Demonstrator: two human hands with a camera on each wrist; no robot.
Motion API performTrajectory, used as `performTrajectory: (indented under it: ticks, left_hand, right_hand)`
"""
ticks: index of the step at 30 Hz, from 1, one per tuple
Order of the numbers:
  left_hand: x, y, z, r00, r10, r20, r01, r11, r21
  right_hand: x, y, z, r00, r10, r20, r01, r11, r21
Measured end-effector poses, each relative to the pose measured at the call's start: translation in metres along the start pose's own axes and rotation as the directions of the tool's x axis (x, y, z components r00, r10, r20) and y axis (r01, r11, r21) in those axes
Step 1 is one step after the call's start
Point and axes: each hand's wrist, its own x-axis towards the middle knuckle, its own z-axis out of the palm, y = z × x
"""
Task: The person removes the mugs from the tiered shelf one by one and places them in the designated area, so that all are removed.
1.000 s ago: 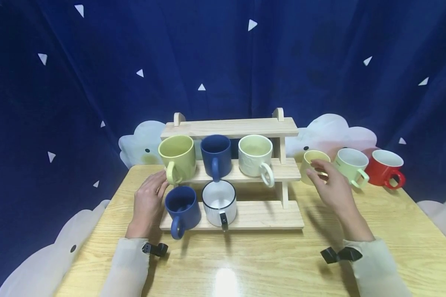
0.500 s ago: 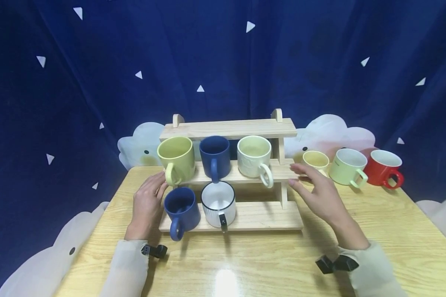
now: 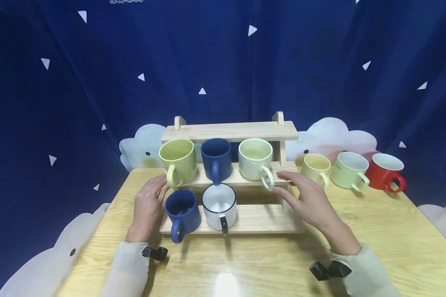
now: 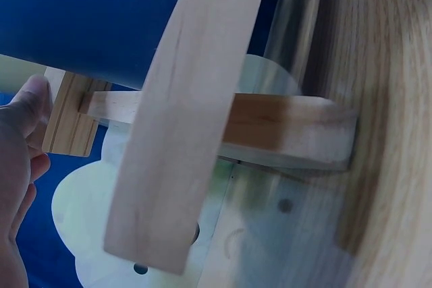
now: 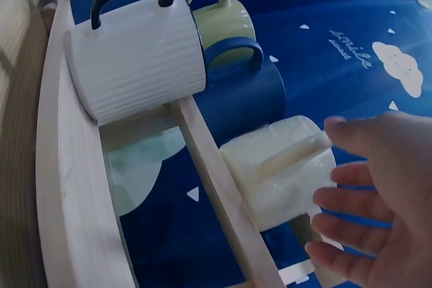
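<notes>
A careless brush from the right hand [image 3: 307, 201], fingers loosely spread and holding nothing, could tip the pale green-white ceramic mug [image 3: 250, 168] beside it on the middle shelf [image 3: 284, 166] of a three-tier wooden rack [image 3: 230, 132]. The left hand [image 3: 148, 205] touches the rack's left end, its grip hard to judge; a jolt there could rattle both loaded shelves. Count: one rack, eight mugs. On it, that one, two matte navy mugs [image 3: 216, 159], an olive-yellow mug [image 3: 184, 166] and a black-rimmed white mug [image 3: 212, 219]; right of it, a pale yellow mug [image 3: 313, 174], light green mug [image 3: 345, 176] and glossy red mug [image 3: 380, 177].
</notes>
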Motion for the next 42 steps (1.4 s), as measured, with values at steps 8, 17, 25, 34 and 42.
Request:
performTrajectory:
  ticks: [8,17,25,34,42]
  left_hand:
    - [-0.001,0.000,-0.002,1.000,0.007,0.002,-0.007,1.000,0.000]
    - [-0.002,0.000,-0.001,1.000,0.006,-0.005,-0.006,1.000,0.000]
    - [0.000,-0.001,-0.001,1.000,0.009,-0.011,-0.009,1.000,-0.010]
    - [0.000,-0.002,0.000,1.000,0.008,-0.013,-0.008,1.000,-0.015]
    - [0.000,-0.002,0.001,1.000,0.009,-0.016,-0.009,1.000,-0.014]
  right_hand:
    - [0.012,-0.013,0.006,0.996,0.076,0.052,-0.077,0.997,0.017]
    - [0.022,-0.023,0.015,0.982,0.170,0.077,-0.173,0.984,0.038]
    - [0.025,-0.028,0.013,0.970,0.234,0.064,-0.234,0.972,-0.007]
    - [0.024,-0.021,0.004,0.965,0.256,0.064,-0.254,0.967,-0.032]
    - [0.025,-0.012,-0.005,0.963,0.249,0.099,-0.255,0.966,0.051]
